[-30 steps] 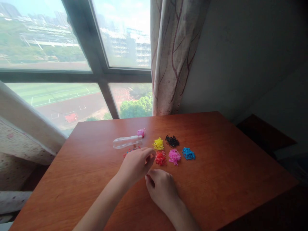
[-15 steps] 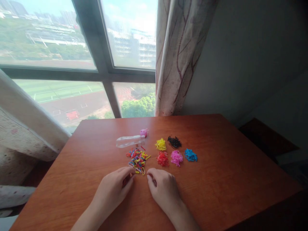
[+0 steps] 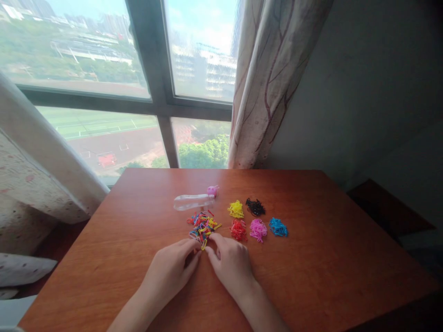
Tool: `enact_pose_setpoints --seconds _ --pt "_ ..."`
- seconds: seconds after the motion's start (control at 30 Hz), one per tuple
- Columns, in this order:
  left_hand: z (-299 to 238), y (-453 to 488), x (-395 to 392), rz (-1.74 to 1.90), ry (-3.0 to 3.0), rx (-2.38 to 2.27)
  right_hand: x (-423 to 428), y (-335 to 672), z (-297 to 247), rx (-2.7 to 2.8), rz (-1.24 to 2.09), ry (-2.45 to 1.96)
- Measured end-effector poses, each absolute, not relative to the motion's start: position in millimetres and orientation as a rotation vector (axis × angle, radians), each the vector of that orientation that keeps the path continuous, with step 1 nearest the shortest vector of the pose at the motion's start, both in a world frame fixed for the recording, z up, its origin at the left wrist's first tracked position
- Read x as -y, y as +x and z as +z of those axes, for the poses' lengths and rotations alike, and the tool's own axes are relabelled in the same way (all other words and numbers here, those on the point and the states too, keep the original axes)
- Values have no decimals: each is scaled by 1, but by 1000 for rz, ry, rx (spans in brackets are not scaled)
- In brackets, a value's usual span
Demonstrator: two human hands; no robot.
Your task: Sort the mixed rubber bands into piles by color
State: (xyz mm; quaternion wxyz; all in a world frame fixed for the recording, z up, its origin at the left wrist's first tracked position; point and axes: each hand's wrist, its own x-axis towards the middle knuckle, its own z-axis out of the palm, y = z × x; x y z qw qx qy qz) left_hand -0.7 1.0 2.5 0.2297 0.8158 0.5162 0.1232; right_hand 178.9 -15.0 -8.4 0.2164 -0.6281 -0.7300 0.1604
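A mixed heap of small coloured rubber bands (image 3: 204, 224) lies on the table in front of my hands. At its near left edge is my left hand (image 3: 175, 265), thumb and index finger brought together in a pinch. What the pinch holds, if anything, is too small to make out. My right hand (image 3: 230, 263) reaches to the near right edge of the heap, its index finger and thumb apart. Between the fingertips of both hands lies a yellow rubber band (image 3: 204, 246) at the heap's near end.
Single-colour piles of bands sit to the right: yellow (image 3: 236, 209), black (image 3: 255, 207), red (image 3: 238, 229), pink (image 3: 258, 230) and blue (image 3: 278, 227). Behind the heap lies a clear plastic bottle (image 3: 192, 202) beside a pink cap (image 3: 212, 191). The brown table (image 3: 311, 267) meets a window and curtains.
My right hand has moved left to the heap, its index finger and thumb now spread. My left hand stays at the near edge. The view has shifted slightly.
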Motion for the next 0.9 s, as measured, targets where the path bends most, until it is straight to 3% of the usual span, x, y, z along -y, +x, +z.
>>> enact_pose_setpoints --seconds 0.9 --pt "4 -2 0 292 2231 -1427 13 183 -19 1913 393 -1686"
